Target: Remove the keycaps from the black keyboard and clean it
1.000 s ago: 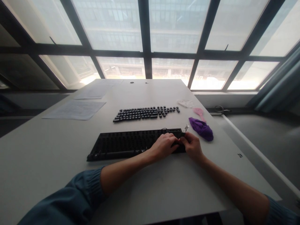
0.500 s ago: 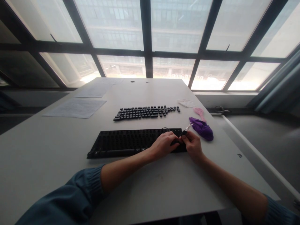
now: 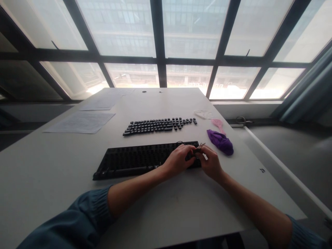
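Note:
A black keyboard [image 3: 135, 155] with its keycaps off lies before me on the white table. Above its right end my two hands meet. My right hand [image 3: 211, 164] is closed on a small keycap puller [image 3: 201, 145], with its thin metal wires sticking up past the fingers. Close against it, my left hand [image 3: 178, 159] is curled, thumb and fingers pinched at the puller's near end; what lies between them is dark and mostly hidden. Behind the keyboard, loose black keycaps [image 3: 162, 125] are laid out in rows.
To the right of the keyboard lie a purple cloth [image 3: 220, 141], a pink brush [image 3: 218, 123] and a clear plastic bag [image 3: 203, 114]. Paper sheets [image 3: 80, 122] are spread at the left. A small dark piece [image 3: 262, 170] sits near the table's right edge.
The puller has turned in my right hand, its wires now lower and closer to my fingers. My hands have drawn together. The whole view has shifted slightly.

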`<action>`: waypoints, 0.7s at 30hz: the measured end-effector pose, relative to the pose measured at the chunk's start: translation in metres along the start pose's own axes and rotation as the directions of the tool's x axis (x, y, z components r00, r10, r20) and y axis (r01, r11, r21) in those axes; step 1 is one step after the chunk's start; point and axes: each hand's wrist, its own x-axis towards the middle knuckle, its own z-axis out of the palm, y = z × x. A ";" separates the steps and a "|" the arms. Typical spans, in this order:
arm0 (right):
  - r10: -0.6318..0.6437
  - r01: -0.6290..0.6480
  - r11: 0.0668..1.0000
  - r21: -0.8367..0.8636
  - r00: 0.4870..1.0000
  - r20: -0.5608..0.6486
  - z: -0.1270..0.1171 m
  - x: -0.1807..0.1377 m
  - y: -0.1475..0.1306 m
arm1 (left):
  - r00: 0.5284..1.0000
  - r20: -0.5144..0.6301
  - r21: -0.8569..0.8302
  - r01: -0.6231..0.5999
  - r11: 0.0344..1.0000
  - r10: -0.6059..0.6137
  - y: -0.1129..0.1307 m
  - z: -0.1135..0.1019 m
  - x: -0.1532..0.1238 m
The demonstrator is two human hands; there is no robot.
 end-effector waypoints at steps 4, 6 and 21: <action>0.108 -0.109 0.994 -0.014 0.992 -0.064 0.002 -0.001 0.001 | 0.999 -0.024 -0.018 0.027 0.999 -0.027 0.002 0.000 0.000; 0.210 -0.206 0.977 0.051 0.973 -0.095 0.003 -0.001 0.004 | 1.000 -0.012 0.001 -0.014 1.000 0.014 0.003 -0.002 0.000; 0.178 -0.180 0.984 -0.009 0.979 -0.098 0.001 0.001 0.006 | 0.997 -0.065 -0.071 -0.053 0.996 0.049 0.008 -0.016 0.004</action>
